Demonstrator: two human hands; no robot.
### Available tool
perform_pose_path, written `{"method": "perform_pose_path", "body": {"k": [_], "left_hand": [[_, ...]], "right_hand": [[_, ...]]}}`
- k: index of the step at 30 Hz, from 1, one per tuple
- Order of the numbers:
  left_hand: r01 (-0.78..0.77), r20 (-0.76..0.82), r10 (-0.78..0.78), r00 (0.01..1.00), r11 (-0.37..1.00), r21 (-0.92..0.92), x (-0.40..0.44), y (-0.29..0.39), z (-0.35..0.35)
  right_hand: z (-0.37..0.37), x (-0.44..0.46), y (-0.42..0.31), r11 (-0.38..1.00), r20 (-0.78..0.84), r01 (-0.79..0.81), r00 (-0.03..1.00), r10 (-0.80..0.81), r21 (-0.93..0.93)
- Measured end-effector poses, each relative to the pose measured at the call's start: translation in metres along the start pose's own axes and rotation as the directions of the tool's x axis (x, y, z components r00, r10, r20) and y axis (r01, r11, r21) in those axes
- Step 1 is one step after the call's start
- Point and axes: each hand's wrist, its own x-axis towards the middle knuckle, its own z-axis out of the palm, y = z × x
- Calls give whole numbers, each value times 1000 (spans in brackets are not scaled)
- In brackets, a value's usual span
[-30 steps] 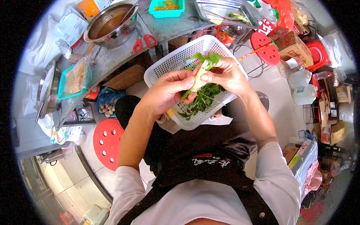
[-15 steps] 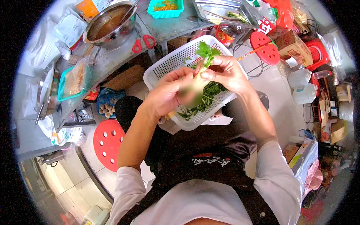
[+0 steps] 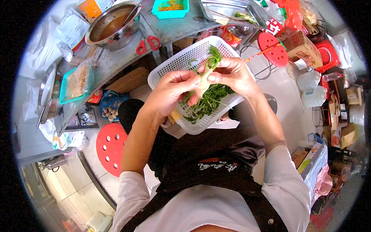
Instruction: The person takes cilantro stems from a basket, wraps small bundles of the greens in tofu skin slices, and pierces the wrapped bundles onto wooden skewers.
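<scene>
One leaf-tipped roll, pinched by left hand and right hand, both curled; one white basket: leafy herbs; far left, one steel bowl: brown liquid

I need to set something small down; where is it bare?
On the table, a patch between green basket, scissors and metal tray; also floor tiles left of the jugs. Crowded: the table's left side, with bowl and skewers, and the white basket holding greens.

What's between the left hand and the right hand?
In the head view, a pale roll with green leaves at its upper end, between left hand and right hand.
</scene>
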Motion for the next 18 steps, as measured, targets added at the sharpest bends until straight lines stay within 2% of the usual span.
{"method": "perform_pose_path", "body": {"k": [3, 4, 7, 10, 13, 15, 18], "left_hand": [[69, 60, -61, 996, 988, -138, 1, -3, -1], [86, 84, -71, 994, 979, -183, 2, -4, -1], [-153, -99, 157, 983, 987, 51, 4, -6, 5], [-230, -152, 280, 948, 931, 284, 2, -7, 4], [-217, -175, 312, 934, 883, 416, 3, -8, 3], [-196, -219, 290, 932, 908, 370, 3, -5, 4], [-242, -279, 329, 902, 922, 302, 5, -8, 5]], "right_hand": [[-3, 0, 3, 999, 60, -40, 998, 37, 37], [-6, 0, 7, 1000, 39, -24, 999, 24, -1], [-11, 1, 16, 995, -16, -1, 1000, -1, -96], [-10, 2, 17, 990, -51, -24, 999, 17, -139], [-6, 1, 13, 987, -92, -59, 995, 46, -149], [-3, 1, 13, 986, -129, -87, 989, 69, -141], [10, 1, 13, 992, -160, -50, 985, 68, 117]]}}
